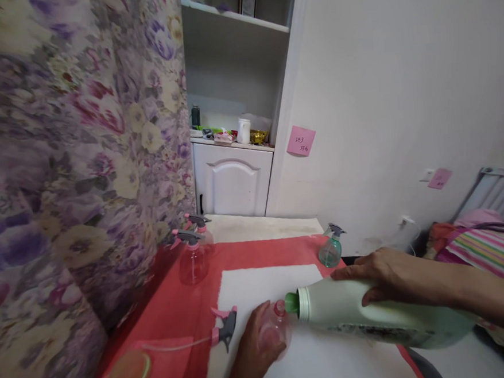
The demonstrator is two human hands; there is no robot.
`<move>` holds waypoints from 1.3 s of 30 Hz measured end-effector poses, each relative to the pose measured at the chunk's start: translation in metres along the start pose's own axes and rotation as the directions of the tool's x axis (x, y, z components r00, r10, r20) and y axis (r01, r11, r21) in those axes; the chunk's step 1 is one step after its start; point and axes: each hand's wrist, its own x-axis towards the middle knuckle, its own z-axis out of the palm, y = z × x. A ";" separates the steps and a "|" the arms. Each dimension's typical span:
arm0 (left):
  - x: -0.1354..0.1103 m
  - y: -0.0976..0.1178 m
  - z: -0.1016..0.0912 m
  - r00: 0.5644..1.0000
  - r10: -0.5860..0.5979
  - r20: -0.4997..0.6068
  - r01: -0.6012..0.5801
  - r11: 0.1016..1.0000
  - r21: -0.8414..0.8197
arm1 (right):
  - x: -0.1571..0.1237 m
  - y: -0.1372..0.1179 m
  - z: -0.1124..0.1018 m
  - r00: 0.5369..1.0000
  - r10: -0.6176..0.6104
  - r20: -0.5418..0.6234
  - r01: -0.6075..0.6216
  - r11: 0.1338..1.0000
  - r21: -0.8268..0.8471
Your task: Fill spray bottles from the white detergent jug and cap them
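My right hand [383, 275] grips a large pale green jug [373, 313] tipped on its side, its green neck [291, 303] meeting the mouth of a small clear pink bottle [274, 328]. My left hand [257, 350] is wrapped round that pink bottle on the white cloth [267, 286]. A pink and grey spray head [225, 327] with its long tube lies on the cloth just left of my left hand.
A red cloth [178, 309] covers the table, with a round green-rimmed lid [129, 375] at the near left. Two pink spray bottles [193, 256] stand by the floral curtain [69, 167]; a teal spray bottle [330, 247] stands near the wall. A white cabinet [232, 179] is behind.
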 end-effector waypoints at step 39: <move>0.001 0.006 0.001 0.999 0.033 -0.003 -0.032 0.996 0.078 | -0.002 0.002 0.001 0.999 -0.034 -0.041 0.033 0.999 -0.030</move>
